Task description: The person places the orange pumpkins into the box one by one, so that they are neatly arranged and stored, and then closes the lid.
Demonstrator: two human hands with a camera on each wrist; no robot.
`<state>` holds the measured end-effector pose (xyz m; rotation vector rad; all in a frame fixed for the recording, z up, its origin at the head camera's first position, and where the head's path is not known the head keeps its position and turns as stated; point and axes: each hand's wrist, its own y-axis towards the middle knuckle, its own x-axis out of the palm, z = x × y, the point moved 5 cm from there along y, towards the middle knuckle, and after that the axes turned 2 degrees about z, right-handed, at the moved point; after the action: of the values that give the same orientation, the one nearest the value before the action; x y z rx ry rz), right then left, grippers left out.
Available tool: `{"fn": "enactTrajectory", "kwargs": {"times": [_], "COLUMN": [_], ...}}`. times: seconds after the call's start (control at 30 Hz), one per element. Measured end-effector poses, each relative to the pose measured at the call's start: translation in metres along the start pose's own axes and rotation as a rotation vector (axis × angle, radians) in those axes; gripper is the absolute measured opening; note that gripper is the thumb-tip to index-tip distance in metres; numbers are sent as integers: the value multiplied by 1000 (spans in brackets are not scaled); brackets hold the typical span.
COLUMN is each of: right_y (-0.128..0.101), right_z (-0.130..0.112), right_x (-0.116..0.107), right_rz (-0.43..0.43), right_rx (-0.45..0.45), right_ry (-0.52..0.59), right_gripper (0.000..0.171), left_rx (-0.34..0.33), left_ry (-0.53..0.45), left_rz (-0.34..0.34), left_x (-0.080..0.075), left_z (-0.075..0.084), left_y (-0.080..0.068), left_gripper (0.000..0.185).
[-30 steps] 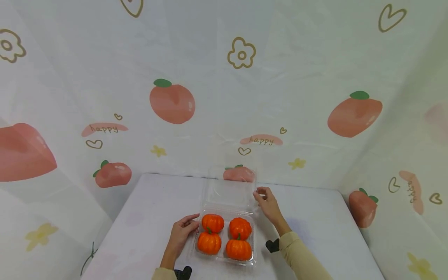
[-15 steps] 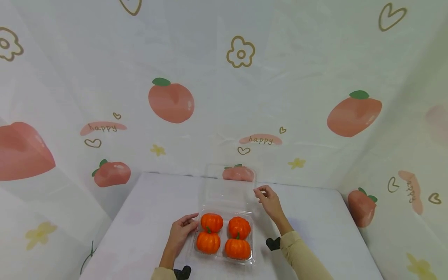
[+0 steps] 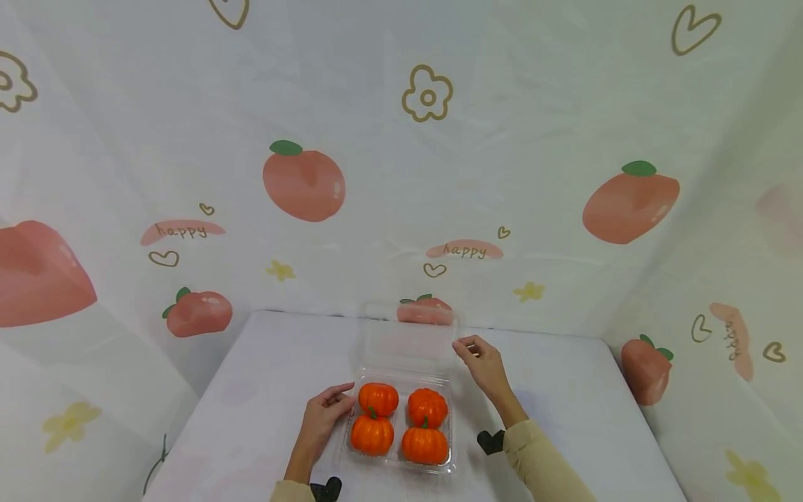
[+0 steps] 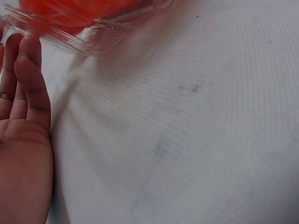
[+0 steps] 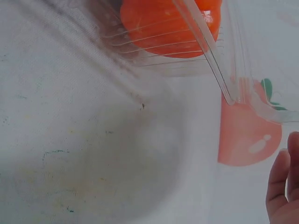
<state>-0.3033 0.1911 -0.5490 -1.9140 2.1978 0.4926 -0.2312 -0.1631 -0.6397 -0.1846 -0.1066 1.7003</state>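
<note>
Four small pumpkins sit in the clear clamshell tray mid-table; left hand, fingers relaxed, steadies its edge while right hand pinches the raised lid—lower evenly.

The left wrist view is cutting off the left hand at the frame's left edge and blurring the pumpkins. Whether the right hand is actually touching the clear lid is too small to tell.

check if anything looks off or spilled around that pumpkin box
Nothing stands out. The four pumpkins sit neatly in the clear box, its lid up; nothing is spilled on the table.
</note>
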Motion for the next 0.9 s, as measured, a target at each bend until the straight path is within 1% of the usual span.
{"fn": "enactTrajectory", "kwargs": {"times": [0.2,0.4,0.6,0.7,0.9], "right_y": [-6,-12,-17,-21,-27], "right_z": [-5,-3,0,-1,0], "right_x": [-2,-3,-4,-5,-5], "right_rz": [13,19,25,19,9], "right_rx": [-40,-42,-44,-54,-67], "right_ry": [-30,-37,-44,-54,-52], "right_gripper": [18,16,11,11,11], "left_rx": [11,25,12,-2,2], "left_ry": [20,27,21,1,-8], "left_rz": [0,1,-1,-3,-8], "left_x": [0,0,0,1,0], "left_z": [-1,-1,-1,0,2], "left_y": [1,1,1,0,-1], "left_gripper": [43,43,41,41,42]}}
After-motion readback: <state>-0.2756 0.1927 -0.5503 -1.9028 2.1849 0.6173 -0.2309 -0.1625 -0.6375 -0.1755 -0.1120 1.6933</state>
